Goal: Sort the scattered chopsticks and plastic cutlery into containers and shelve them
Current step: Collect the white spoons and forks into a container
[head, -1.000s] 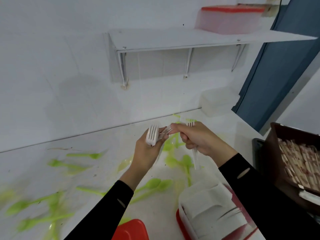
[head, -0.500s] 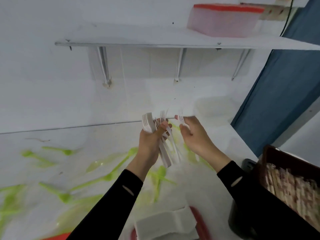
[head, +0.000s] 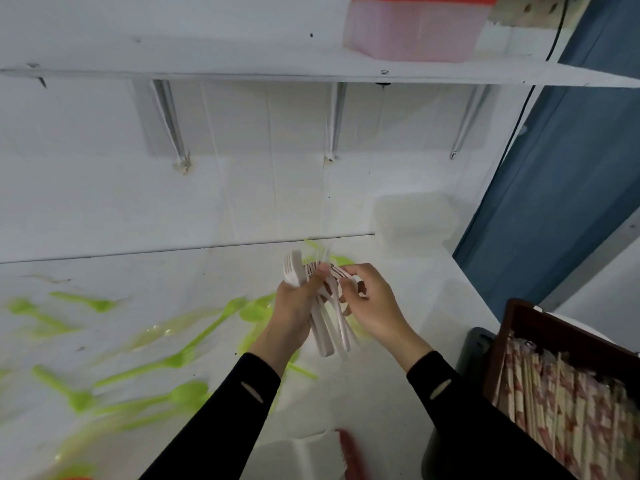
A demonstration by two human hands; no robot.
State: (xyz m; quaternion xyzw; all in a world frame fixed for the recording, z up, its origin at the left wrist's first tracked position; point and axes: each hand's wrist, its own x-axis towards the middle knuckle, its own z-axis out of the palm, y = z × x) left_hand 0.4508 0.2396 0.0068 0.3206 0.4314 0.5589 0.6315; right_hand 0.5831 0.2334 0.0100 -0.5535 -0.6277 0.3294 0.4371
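Left of the white forks (head: 323, 327), well apart from them, green spoons (head: 180, 358) lie scattered across the counter (head: 138, 271), too blurred to count. The left hand (head: 294, 306) is clenched round the forks' necks and upper handles, holding them as a loose bundle above the counter with tines up and handles fanning downward. Just right of the forks, the right hand (head: 374, 306) has its fingers curled and appears to pinch one fork near the tines, squaring it into the bundle. These forks look very light, thin, stiff but snappable, and slick against one another, so a firm wrap at the necks, where they stack closest, should stop them from splaying or sliding out; squeezing the tines risks bending them. Below the forks a white container (head: 304, 455) with a red rim shows at the frame's edge; behind and to their right a translucent box (head: 412, 220) sits against the wall. High above them a pink lidded tub (head: 415, 29) rests on the shelf (head: 242, 64); far right of the forks a brown box (head: 512, 341) holds wrapped chopsticks (head: 571, 403).
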